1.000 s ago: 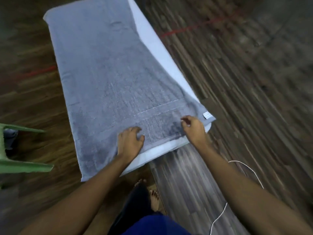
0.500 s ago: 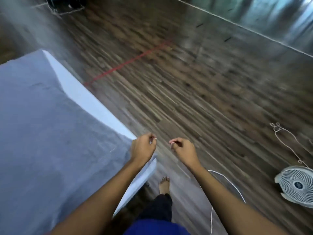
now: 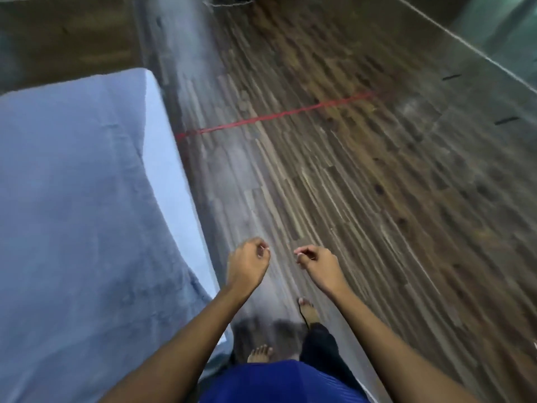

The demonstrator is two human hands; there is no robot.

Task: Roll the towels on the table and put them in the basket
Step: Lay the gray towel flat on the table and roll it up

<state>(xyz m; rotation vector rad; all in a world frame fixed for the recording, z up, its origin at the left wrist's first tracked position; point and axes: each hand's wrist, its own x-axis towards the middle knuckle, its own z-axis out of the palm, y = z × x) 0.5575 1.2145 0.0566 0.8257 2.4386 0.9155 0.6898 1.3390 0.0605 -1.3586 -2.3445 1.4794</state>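
Note:
A grey-blue towel (image 3: 78, 216) lies spread flat over the white table (image 3: 162, 158) on the left side of the view. My left hand (image 3: 247, 264) hangs over the floor just right of the table's long edge, fingers loosely curled, holding nothing. My right hand (image 3: 318, 264) is beside it, a little further right, also loosely curled and empty. Neither hand touches the towel. No basket is in view.
Dark wood-plank floor (image 3: 363, 184) fills the right side, crossed by a red line (image 3: 276, 116). My bare feet (image 3: 308, 311) stand on the floor beside the table. A pale strip (image 3: 465, 45) runs along the far right edge of the floor.
One second ago both hands rested on the towel's near end. They have come off it and now hang over the floor, and my view has swung right along the table's side.

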